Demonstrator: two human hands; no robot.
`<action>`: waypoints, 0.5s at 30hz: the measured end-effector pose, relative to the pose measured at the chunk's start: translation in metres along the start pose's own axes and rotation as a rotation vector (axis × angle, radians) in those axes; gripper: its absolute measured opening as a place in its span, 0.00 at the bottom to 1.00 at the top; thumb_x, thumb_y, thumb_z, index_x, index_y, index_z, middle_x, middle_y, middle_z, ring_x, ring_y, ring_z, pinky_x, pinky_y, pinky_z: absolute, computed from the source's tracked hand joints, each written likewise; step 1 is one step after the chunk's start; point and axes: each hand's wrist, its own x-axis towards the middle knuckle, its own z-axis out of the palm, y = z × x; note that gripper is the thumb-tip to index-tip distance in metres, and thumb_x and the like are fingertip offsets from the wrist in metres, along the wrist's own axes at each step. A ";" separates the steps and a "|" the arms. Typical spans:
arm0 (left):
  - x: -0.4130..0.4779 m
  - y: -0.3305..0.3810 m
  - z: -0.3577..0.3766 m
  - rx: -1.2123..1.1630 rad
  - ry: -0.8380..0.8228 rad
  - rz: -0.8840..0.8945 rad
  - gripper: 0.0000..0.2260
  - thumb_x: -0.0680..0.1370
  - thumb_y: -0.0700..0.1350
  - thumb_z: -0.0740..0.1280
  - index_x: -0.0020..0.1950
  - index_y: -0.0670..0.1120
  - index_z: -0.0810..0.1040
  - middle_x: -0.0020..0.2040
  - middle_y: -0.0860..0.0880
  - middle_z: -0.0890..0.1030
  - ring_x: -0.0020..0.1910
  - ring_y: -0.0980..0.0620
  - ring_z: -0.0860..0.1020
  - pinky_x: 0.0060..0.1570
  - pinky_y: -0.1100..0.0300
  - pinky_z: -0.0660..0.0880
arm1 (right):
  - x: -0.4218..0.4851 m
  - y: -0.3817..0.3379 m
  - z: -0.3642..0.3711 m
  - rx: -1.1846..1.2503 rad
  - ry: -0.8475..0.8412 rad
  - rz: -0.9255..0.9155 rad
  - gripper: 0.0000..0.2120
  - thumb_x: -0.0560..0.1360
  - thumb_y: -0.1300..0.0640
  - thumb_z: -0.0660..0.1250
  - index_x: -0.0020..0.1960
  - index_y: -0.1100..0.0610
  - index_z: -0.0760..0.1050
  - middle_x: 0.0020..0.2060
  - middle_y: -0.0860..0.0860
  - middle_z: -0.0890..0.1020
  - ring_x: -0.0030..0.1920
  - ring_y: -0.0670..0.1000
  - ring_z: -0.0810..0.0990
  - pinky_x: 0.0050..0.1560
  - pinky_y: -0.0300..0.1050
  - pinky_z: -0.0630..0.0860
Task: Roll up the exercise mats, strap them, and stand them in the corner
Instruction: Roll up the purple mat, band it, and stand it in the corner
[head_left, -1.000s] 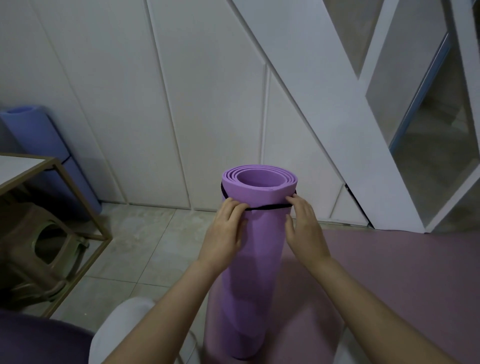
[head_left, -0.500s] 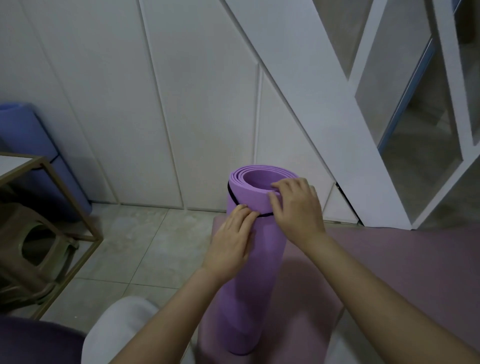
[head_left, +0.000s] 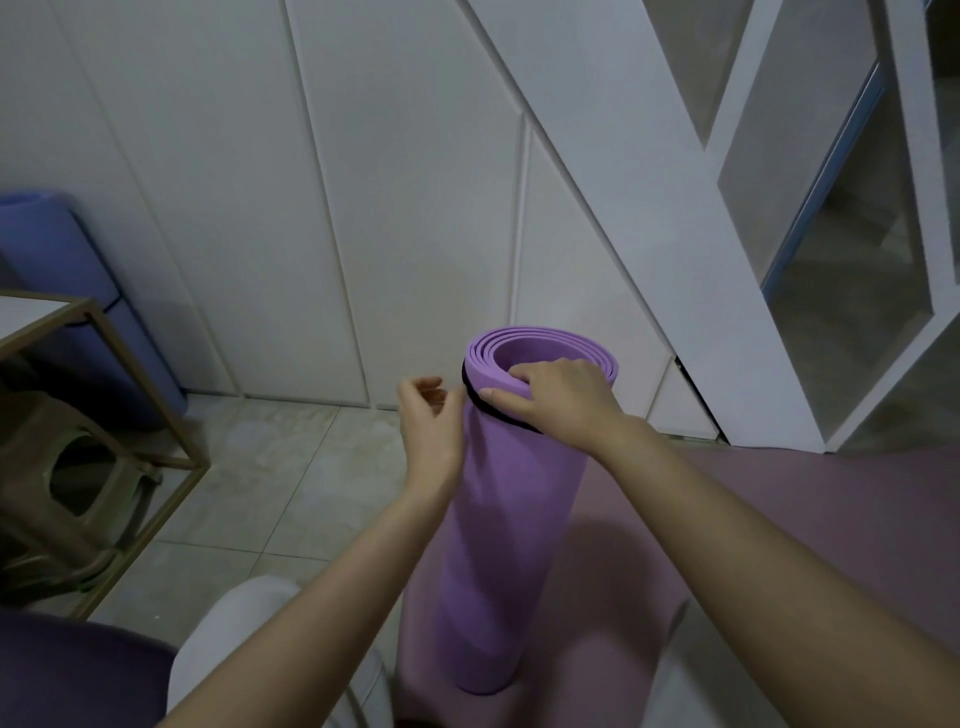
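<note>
**Item 1: purple mat roll** (head_left: 511, 519). Upright, centre of view, base on the pink floor mat (head_left: 779, 519). Near me, apart from the white panel wall (head_left: 363, 208).

**Item 2: black strap** (head_left: 469, 392). Rings the roll just under the top rim, mostly hidden by the hands.

**Item 3: R hand** (head_left: 561, 400). On the top rim, fingers together & hooked over the outer layers, thumb pressed along the strap line.

**Item 4: L hand** (head_left: 431, 421). At the roll's left side, touching it. Fingers loosely curled. I can't tell if they pinch the strap.

**Item 5: blue mat roll** (head_left: 62, 291). Standing far left, behind the gold-frame table (head_left: 130, 364) w/ a stool (head_left: 67, 478) under it.

**Risks (my read):**
- The strap sits v. close to the rim. A tug could slip it off the top & let the outer layers spring loose.
- The roll stands on a soft mat & is held at the top only. If I let go early, it may tip.
</note>
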 end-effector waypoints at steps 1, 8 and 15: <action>0.006 0.002 0.002 -0.040 -0.026 -0.143 0.07 0.78 0.45 0.64 0.51 0.44 0.69 0.46 0.48 0.74 0.41 0.53 0.74 0.48 0.53 0.75 | -0.002 0.001 0.000 0.001 0.003 -0.007 0.24 0.76 0.34 0.54 0.31 0.52 0.61 0.27 0.46 0.68 0.35 0.52 0.70 0.38 0.47 0.60; 0.015 0.013 0.006 0.017 -0.270 -0.333 0.11 0.80 0.50 0.62 0.48 0.42 0.76 0.39 0.49 0.75 0.36 0.54 0.72 0.37 0.63 0.70 | -0.012 0.011 -0.001 0.023 0.028 -0.047 0.23 0.75 0.32 0.53 0.33 0.50 0.66 0.27 0.44 0.70 0.33 0.47 0.70 0.37 0.44 0.62; 0.027 0.024 0.004 0.244 -0.356 -0.357 0.08 0.78 0.49 0.65 0.48 0.44 0.75 0.40 0.52 0.74 0.41 0.54 0.72 0.49 0.56 0.69 | -0.019 0.020 -0.006 0.043 -0.005 -0.013 0.23 0.73 0.32 0.58 0.39 0.51 0.75 0.29 0.44 0.74 0.34 0.46 0.72 0.36 0.43 0.65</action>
